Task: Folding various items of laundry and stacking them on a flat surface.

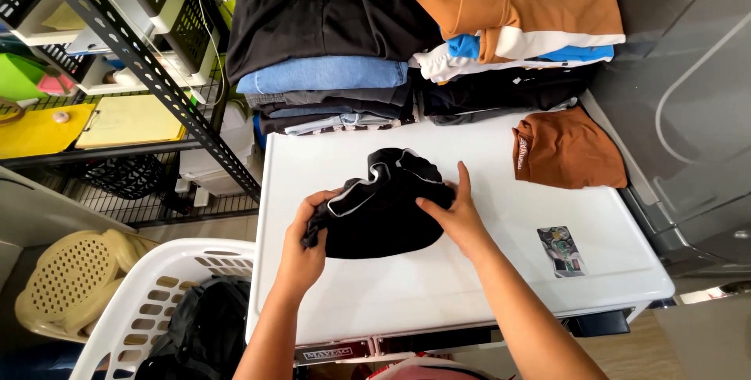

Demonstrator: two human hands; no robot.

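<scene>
A: Near edge first. What sat closest to the wearer?

B: White slotted plastic laundry basket [168,282] at lower left, w/ dark clothing inside. Beyond it, the white flat-topped appliance lid [438,286] served as work surface.

A: Item in hand?

B: Small black fabric garment with white piping [383,208], lying mid-lid, partly bunched, top edge ruffled up.

A: Hands?

B: Left hand [303,243] was curled shut on the garment's left edge, cloth pinched in the fist, wrist straight, forearm coming up from below. Right hand [458,216] lay open and flat, fingers extended, pressing the right side; nothing gripped.

A: Judgement on technique?

B: Fold looked half-made. In my view: keep the flat hand as anchor, pull the bunched edge taut w/ the other, line up the piping, smooth out before creasing. Risk: ruffled top gets trapped in the fold.

A: Farther back?

B: Folded rust-brown cloth piece [567,149] at right, apart from the garment. Behind, two stacks of folded clothes: black-and-denim pile [328,44] and tan-white-blue pile [516,12]. Dark metal shelving rack [149,75] at far left.
</scene>
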